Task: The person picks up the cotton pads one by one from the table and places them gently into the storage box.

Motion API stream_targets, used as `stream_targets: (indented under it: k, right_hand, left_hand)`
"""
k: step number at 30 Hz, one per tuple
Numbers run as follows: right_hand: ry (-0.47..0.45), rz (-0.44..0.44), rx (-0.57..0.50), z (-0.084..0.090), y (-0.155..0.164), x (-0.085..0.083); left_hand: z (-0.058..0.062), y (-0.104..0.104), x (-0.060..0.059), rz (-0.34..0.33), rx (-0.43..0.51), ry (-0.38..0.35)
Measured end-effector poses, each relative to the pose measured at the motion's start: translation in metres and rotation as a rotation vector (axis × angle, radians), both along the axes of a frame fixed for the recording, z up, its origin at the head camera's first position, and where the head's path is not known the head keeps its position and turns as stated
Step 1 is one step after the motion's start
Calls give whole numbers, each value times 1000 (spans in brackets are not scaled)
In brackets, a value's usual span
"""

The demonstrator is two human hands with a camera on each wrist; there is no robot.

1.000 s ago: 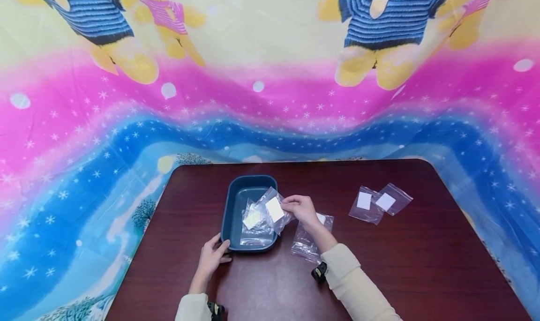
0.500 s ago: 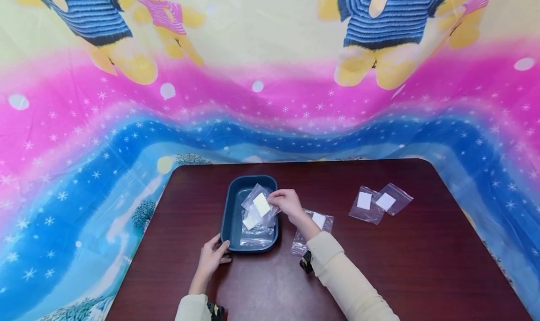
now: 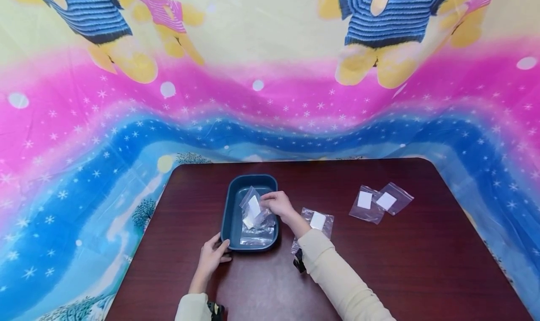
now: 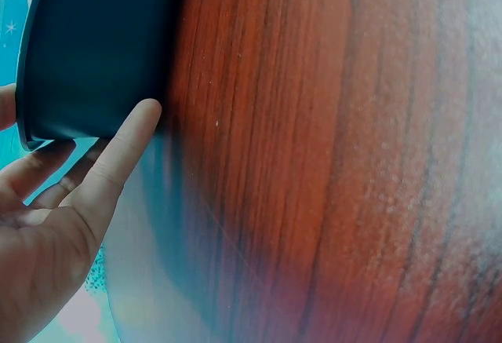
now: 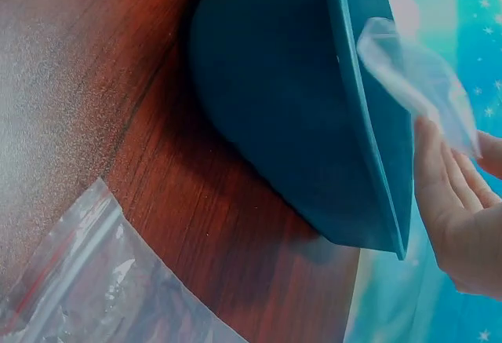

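My left hand (image 3: 212,257) grips the near left corner of a dark blue plastic tray (image 3: 231,213). In the left wrist view the thumb is over the rim, and fingers (image 4: 125,143) lie along the outer wall (image 4: 98,52). My right hand (image 3: 280,204) pinches the edge of a clear zip bag with a white label (image 3: 254,206) over the tray. The right wrist view has this bag (image 5: 408,68) bent above the rim, between thumb and fingers. Below it, bagged pieces (image 3: 257,239) lie in the tray, partly covered by the held bag.
Another labelled zip bag (image 3: 318,221) lies right of the tray, partly under my right forearm. Two more, one zip bag (image 3: 364,201) overlapping a second zip bag (image 3: 387,200), lie farther right on the brown table (image 3: 401,255). A patterned cloth (image 3: 270,100) hangs behind the table.
My right hand has moved left with its zip bag, from the tray's right rim to over the tray's middle. The left hand and the tray have stayed put.
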State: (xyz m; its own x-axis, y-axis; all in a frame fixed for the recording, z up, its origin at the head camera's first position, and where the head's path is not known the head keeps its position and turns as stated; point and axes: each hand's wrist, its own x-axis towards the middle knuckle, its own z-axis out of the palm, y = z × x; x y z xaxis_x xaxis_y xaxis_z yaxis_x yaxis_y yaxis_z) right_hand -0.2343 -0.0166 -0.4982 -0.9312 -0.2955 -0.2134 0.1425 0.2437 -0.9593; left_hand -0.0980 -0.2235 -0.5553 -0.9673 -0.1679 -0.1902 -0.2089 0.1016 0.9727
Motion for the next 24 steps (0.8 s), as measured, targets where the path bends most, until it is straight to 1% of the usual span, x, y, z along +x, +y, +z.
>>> stream_targets:
  k: [2,5,9,14,16,24]
  right_hand:
    - [-21,23,-9,0,0,1]
    - [5,33,27,-2,0,2]
    - [67,29,106,-3,3,3]
    - [120,29,138,5,10,6]
    - [123,21,131,8,14,7]
    - [64,-5,2,14,32,7]
  left_hand:
    - [-1,0,0,0,-2,1]
    - [-1,-1,-1,-2,5,5]
    - [-2,-1,-2,-4,33,-1]
    - [-4,-1,-2,3,45,-4]
    - [-4,-1,-2,3,36,-4]
    - [-3,0,-1,14,5,2]
